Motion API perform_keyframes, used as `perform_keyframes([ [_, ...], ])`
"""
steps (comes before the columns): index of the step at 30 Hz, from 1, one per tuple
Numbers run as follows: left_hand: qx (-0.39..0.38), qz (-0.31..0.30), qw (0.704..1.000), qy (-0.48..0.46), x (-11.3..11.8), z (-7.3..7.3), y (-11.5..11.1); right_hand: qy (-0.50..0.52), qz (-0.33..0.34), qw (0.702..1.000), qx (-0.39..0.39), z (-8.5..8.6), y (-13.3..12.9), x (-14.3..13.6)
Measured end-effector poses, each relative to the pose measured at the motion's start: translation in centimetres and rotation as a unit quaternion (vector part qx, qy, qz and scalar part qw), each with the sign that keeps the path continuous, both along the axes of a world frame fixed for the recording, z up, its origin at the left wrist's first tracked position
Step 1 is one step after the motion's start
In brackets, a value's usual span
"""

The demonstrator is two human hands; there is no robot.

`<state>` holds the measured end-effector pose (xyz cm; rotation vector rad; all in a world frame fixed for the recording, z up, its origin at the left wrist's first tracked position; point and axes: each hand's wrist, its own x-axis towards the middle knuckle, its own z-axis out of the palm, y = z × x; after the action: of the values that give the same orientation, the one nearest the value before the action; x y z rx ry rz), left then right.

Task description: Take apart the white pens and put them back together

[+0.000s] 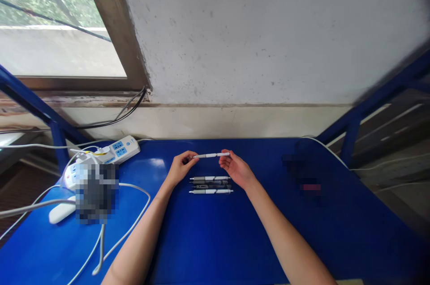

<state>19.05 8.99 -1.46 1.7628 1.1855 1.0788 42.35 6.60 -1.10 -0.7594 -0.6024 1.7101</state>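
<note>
Here, the blue desk (201,249) spreads around my hands, its far edge just beyond, by the wall (251,30). My left hand (180,168) and right hand (238,170) pinch opposite ends of a pen (211,155), beyond the row (208,191) of others.

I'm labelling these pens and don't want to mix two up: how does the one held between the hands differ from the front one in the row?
The held pen is in the fingers of the left hand and right hand; the front pen lies on the blue table. The held pen slants slightly, while the front pen lies nearly level across the view. Both are slim and mostly white.
</note>
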Motion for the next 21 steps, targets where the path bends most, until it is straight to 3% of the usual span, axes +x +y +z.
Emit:
perform_keyframes([
  [7, 0.015, 0.001, 1.0, 0.022, 0.0, -0.5, 0.1, -0.045, -0.011, 0.998, 0.039, -0.3, 0.0, 0.0],
  [11, 0.066, 0.027, 0.995, 0.064, -0.1, -0.8, 0.3, -0.215, -0.034, 0.971, 0.101, -0.8, 0.2, 0.6],
  [15, 0.126, 0.051, 0.98, 0.147, 0.0, -0.9, 0.3, -0.483, -0.107, 0.847, 0.194, -1.5, 0.5, 1.2],
  [17, 0.132, 0.048, 0.974, 0.178, 0.1, -1.0, 0.3, -0.554, -0.127, 0.789, 0.233, -1.9, 0.6, 1.3],
  [21, 0.124, 0.052, 0.966, 0.22, 0.2, -1.4, 0.3, -0.641, -0.159, 0.702, 0.269, -2.3, 0.5, 1.2],
])
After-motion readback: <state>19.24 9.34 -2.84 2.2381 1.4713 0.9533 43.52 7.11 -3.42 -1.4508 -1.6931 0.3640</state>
